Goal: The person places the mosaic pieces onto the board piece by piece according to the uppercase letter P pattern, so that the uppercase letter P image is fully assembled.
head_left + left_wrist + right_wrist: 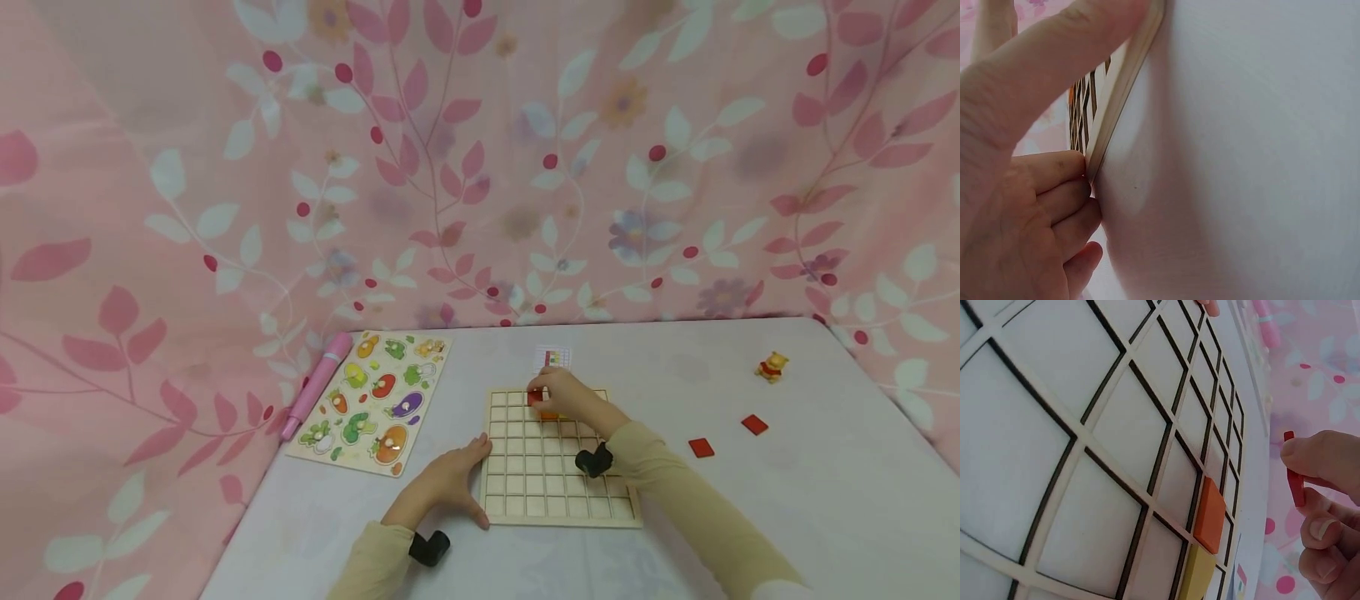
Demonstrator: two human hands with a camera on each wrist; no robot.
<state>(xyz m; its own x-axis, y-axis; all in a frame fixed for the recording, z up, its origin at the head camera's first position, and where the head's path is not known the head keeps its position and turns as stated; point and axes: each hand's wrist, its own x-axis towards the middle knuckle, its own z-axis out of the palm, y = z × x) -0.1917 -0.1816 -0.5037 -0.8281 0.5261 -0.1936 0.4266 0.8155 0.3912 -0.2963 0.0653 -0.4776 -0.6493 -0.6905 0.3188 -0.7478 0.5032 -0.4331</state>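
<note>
A wooden grid board (525,483) lies in front of the person. The left hand (453,475) rests against its left edge; in the left wrist view the thumb (1041,69) and fingertips (1075,194) touch the rim, spread apart along it. Between thumb and fingertips, the right hand (564,396) pinches a thin red tile (1294,472) above the board's far side. An orange tile (1210,515) and a yellow tile (1197,572) sit in neighbouring cells, partly hidden behind the right hand in the head view.
Two red tiles (701,448) lie right of the board, with a small bear figure (772,367) behind them. A printed card (553,357) is beyond the board. At left are a vegetable puzzle board (371,400) and a pink marker-like stick (318,385).
</note>
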